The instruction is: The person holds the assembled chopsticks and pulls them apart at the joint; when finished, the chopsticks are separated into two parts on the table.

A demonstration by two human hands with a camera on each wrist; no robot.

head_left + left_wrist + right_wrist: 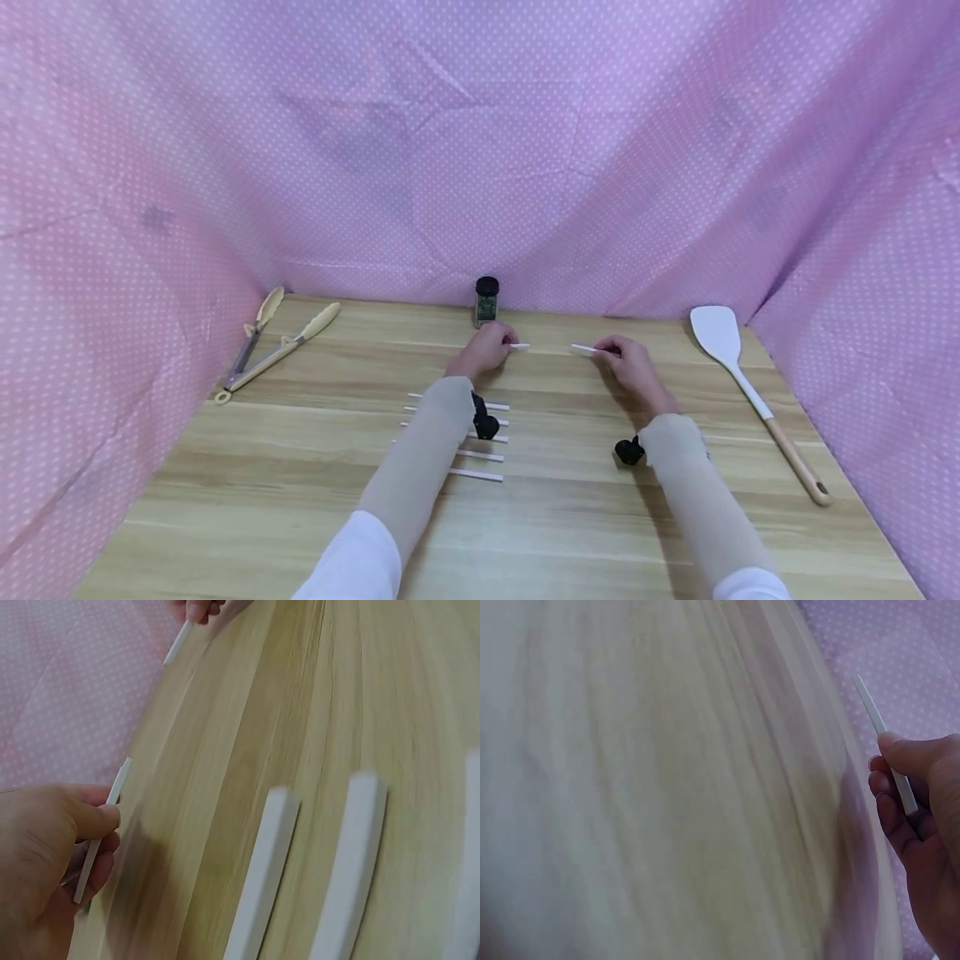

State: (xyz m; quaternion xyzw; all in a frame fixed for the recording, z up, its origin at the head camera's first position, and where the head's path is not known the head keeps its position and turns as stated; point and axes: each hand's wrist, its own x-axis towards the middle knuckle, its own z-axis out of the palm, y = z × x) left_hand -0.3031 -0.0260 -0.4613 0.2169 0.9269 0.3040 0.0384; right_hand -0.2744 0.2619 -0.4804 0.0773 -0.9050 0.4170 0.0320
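Note:
My left hand (486,348) pinches a short, slim white stick (120,782) between thumb and fingers, over the far part of the table. In the left wrist view its upper end narrows to a small tip. To the right, my right hand (632,367) pinches a similar white stick (870,705), whose free end tapers. The two sticks point toward each other in the head view with a gap between them. Several longer white sticks (480,456) lie side by side on the table, partly hidden beneath my left forearm.
A small black-lidded jar (487,305) stands at the back, just behind my left hand. Spread tongs (272,360) lie at the far left. A white spatula (717,333) with a wooden handle lies on the right. Pink dotted cloth (480,167) surrounds the wooden table (570,533).

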